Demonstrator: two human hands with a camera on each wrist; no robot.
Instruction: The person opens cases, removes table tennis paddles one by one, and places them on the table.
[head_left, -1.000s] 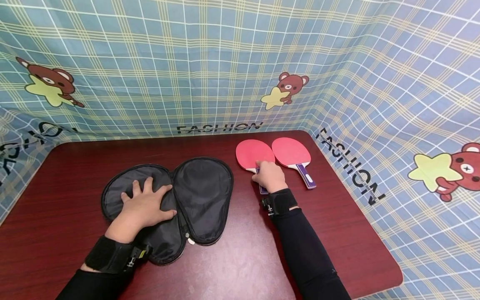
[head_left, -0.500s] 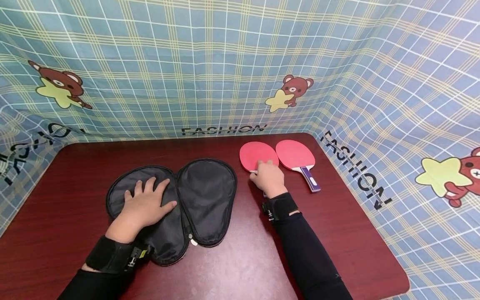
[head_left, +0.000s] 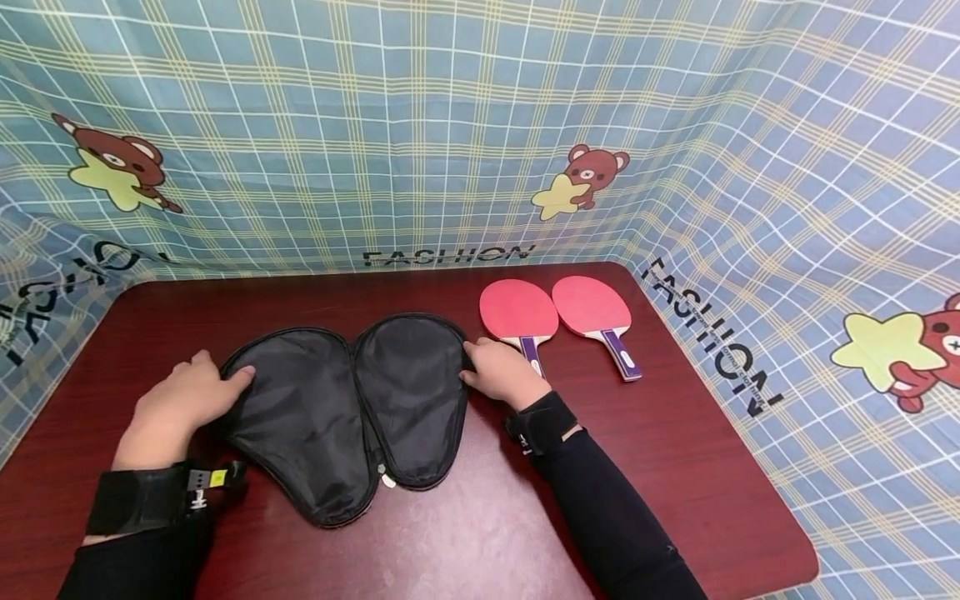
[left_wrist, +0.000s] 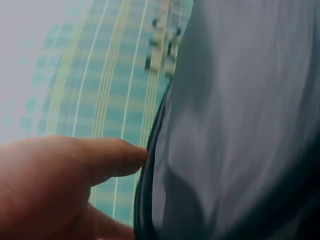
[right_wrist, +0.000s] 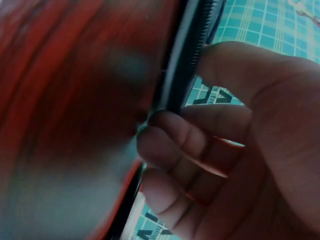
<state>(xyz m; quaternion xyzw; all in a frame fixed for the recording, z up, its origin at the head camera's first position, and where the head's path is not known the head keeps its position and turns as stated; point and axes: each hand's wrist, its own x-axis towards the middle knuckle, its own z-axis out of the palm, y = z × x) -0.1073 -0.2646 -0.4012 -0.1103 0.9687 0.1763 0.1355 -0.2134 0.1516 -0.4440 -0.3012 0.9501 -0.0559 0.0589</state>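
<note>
A black zippered table tennis bat case lies unfolded on the table, its two halves side by side and joined by a seam. My left hand grips the outer edge of its left half, thumb on the inside; the left wrist view shows the thumb at the rim. On the opposite side, my right hand pinches the outer edge of the right half. Zip teeth show beside its fingers in the right wrist view. Two red table tennis bats lie beyond the right hand, which partly covers the nearer handle.
The dark red table has a rounded far edge. Plaid cloth with bear prints hangs behind it and on both sides. A zip pull sits at the bottom of the case's seam.
My left hand has slid left from the inside of the case to its outer edge. The right hand has left the nearer bat's handle and taken hold of the case's right edge.
</note>
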